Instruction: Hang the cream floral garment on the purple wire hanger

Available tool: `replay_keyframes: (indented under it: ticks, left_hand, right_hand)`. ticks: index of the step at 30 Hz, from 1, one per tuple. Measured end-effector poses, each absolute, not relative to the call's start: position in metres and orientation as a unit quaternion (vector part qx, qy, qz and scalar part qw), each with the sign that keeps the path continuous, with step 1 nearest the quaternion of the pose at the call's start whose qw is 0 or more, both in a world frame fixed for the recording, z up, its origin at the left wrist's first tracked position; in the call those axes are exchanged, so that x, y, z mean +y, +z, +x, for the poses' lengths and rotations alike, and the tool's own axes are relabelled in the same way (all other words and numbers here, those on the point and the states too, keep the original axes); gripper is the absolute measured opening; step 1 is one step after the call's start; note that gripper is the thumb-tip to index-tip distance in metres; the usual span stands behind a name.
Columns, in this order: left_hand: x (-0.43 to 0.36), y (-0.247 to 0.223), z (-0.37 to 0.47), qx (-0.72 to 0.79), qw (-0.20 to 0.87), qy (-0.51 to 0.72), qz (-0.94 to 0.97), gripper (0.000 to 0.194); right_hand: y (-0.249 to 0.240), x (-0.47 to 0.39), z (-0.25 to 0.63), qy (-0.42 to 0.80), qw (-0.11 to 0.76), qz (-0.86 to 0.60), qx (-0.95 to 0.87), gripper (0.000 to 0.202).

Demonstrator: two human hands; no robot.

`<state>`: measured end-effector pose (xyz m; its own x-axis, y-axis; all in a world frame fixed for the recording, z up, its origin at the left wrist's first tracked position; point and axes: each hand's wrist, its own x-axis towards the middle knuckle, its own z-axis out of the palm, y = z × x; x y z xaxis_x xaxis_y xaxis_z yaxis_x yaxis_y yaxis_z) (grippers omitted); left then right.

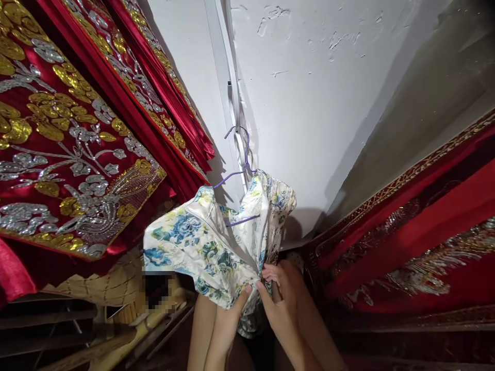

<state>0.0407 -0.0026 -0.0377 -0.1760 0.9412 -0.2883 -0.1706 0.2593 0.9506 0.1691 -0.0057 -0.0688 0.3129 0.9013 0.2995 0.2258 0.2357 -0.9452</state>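
A white short-sleeved garment [216,257] with blue, green and yellow flowers hangs on a purple wire hanger [232,176]. Its front opening forms a V, and the hanger's lower bar shows through the gap. At the bottom of that V, my left hand [232,309] pinches the cloth, its thumb lying on top. My right hand [279,296] grips the other edge close by, thumb against the point where the edges meet and fingers curled around the cloth. Whether a zip pull or button sits between the fingers I cannot make out. The garment's lower part hangs between my legs.
Red cloth with gold and silver sequin embroidery [88,154] hangs at the left. More red embroidered fabric [410,257] stands on the right. A white wall [301,103] with peeling patches lies ahead. Wooden furniture [93,335] is at the lower left.
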Motion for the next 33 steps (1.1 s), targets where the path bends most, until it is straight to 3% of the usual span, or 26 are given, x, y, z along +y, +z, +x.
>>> replay_keyframes:
  ticks: [6,10,15,21,28,31,33]
  left_hand:
    - [-0.007,-0.037,0.053,0.555,0.565,0.499,0.351,0.066]
    - [-0.004,-0.043,0.052,0.559,0.568,0.513,0.320,0.075]
    - [-0.002,-0.048,0.044,0.567,0.541,0.568,0.251,0.080]
    - [-0.007,-0.040,0.040,0.541,0.555,0.590,0.227,0.078]
    - [-0.007,-0.049,0.040,0.548,0.558,0.577,0.235,0.069]
    - [-0.002,-0.053,0.041,0.564,0.516,0.592,0.254,0.061]
    - [0.001,-0.056,0.042,0.602,0.432,0.621,0.256,0.060]
  right_hand:
    - [-0.088,-0.004,0.166,0.253,0.635,-0.575,-0.450,0.024]
    - [-0.089,-0.005,0.168,0.268,0.651,-0.575,-0.416,0.022]
    - [-0.082,-0.005,0.178,0.234,0.679,-0.526,-0.455,0.004]
    - [-0.071,0.002,0.176,0.257,0.679,-0.443,-0.525,0.012]
    - [-0.074,-0.001,0.167,0.252,0.672,-0.456,-0.526,0.013]
    - [-0.073,-0.001,0.171,0.250,0.696,-0.459,-0.493,0.010]
    - [-0.069,-0.002,0.174,0.266,0.685,-0.454,-0.504,0.010]
